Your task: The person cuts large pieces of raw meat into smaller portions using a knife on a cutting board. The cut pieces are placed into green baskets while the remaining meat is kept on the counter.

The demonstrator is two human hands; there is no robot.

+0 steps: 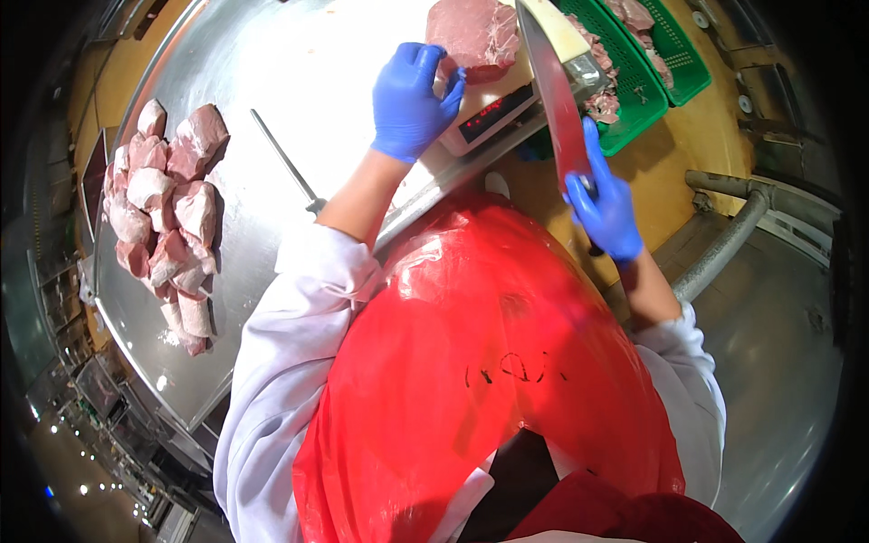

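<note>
My left hand [414,107], in a blue glove, has its fingers curled at the near left edge of a large piece of raw meat [471,36]. The meat lies on a scale [498,118] with a lit red display on its near side. In my right hand [605,204], also gloved in blue, is a long, wide-bladed knife [554,90] with a dark handle. Its blade points away from me, to the right of the meat, and its tip reaches the top edge of the view.
A heap of raw meat chunks [172,217] lies on the left of the steel table [240,262]. A sharpening steel [282,154] rests near my left forearm. Green crates [647,113] with meat trimmings stand at the far right. A metal pipe rail [729,240] is on the right.
</note>
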